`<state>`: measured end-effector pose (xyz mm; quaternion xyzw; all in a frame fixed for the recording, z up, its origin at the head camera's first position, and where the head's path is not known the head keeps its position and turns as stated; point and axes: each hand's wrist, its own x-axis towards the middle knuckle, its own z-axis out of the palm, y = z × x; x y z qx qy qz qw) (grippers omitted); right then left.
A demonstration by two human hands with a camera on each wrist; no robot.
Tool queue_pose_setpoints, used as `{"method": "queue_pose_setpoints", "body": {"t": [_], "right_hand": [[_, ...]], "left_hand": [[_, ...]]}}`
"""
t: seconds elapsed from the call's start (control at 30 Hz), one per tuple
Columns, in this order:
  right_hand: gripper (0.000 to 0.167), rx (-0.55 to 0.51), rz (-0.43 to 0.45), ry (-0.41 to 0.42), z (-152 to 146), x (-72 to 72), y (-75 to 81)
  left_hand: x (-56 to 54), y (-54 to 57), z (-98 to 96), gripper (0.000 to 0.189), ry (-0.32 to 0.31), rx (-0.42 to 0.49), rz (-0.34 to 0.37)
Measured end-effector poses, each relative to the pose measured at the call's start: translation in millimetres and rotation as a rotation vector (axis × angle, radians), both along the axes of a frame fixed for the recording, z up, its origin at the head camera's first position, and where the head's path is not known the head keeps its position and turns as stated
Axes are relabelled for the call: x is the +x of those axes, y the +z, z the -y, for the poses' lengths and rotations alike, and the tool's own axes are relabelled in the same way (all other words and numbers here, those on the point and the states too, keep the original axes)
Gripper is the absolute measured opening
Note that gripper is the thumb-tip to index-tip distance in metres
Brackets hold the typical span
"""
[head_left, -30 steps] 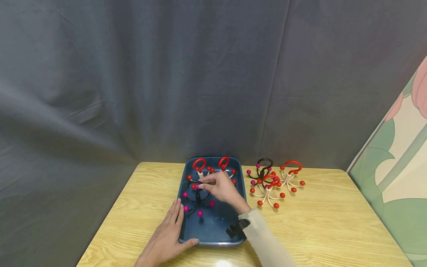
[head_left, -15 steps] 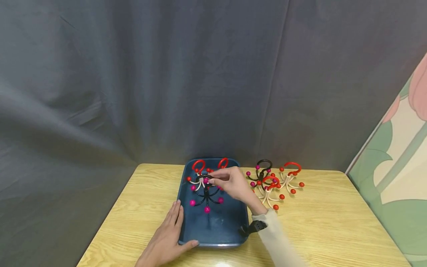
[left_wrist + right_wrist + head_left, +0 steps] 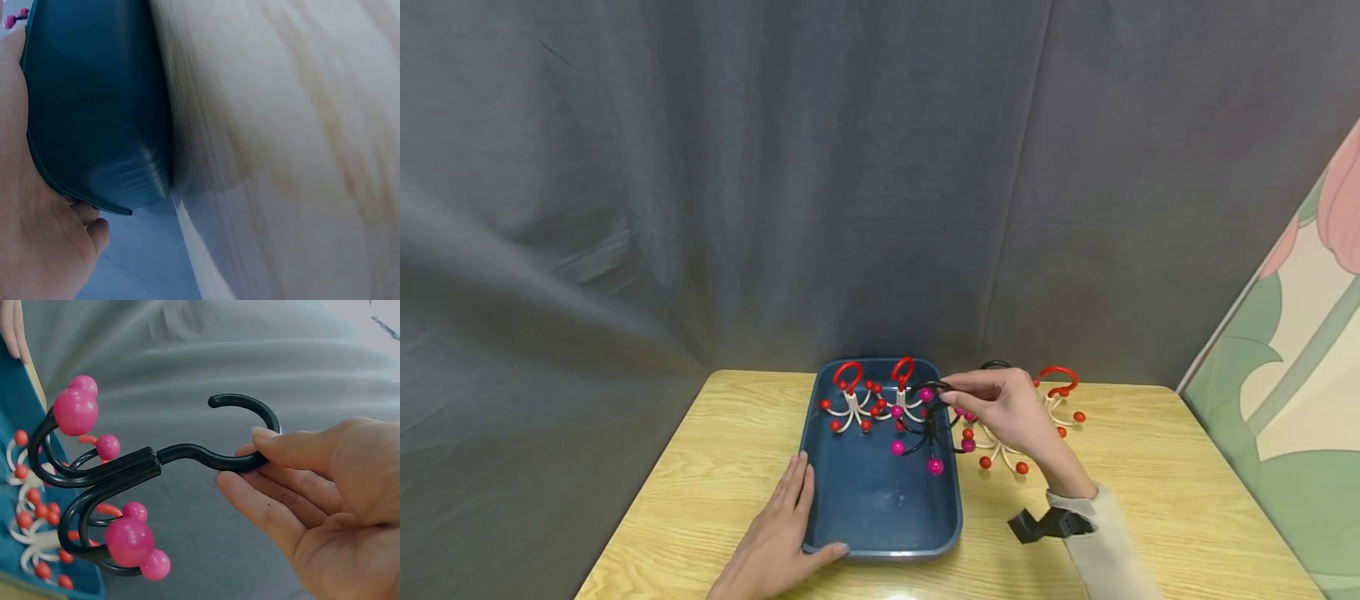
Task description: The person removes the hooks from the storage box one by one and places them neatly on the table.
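Note:
A black multi-arm hook hanger (image 3: 932,429) with pink ball tips hangs above the right rim of a blue tray (image 3: 880,521). My right hand (image 3: 1015,412) pinches its curved top hook between thumb and fingers, seen close in the right wrist view, where the hanger (image 3: 131,467) points left. My left hand (image 3: 775,533) rests on the tray's near left corner, fingers straight along the left rim and thumb on the front rim. At the tray's far end sit two white hangers with red hooks and red balls, a left one (image 3: 852,407) and a right one (image 3: 901,402).
Right of the tray on the wooden table (image 3: 1120,500) are more hangers: a white one (image 3: 998,452) partly behind my right hand, another with a red hook (image 3: 1062,392), and a black one (image 3: 996,364) mostly hidden. A grey curtain (image 3: 880,183) hangs behind.
My right hand has carried the black hanger rightward from over the tray's left side to its right rim. The left hand stays on the tray corner.

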<state>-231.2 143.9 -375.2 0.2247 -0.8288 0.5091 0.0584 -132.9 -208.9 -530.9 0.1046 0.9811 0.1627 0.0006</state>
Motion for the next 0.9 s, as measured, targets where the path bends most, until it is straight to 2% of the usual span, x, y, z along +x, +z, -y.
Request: {"method": "queue_pose_setpoints", "body": {"t": [0.17, 0.33, 0.47, 0.67, 0.9], "right_hand": [[0.023, 0.024, -0.029, -0.034, -25, 6.9, 4.4], [0.024, 0.044, -0.057, -0.066, -48, 13.3, 4.3], [0.024, 0.082, -0.046, -0.083, -66, 21.9, 3.3], [0.021, 0.136, -0.043, -0.094, -89, 31.9, -1.9], [0.022, 0.182, -0.061, -0.151, -113, 38.5, -9.2]], "left_hand": [[0.6, -0.5, 0.5, 0.124, 0.0, -0.001, -0.012], [0.2, -0.4, 0.5, 0.124, 0.006, -0.001, 0.008], [-0.3, -0.8, 0.4, 0.125, 0.007, -0.005, 0.016], [-0.7, -0.8, 1.6, 0.125, -0.001, 0.003, 0.013], [-0.9, -2.3, 1.8, 0.124, -0.016, 0.029, -0.009]]}}
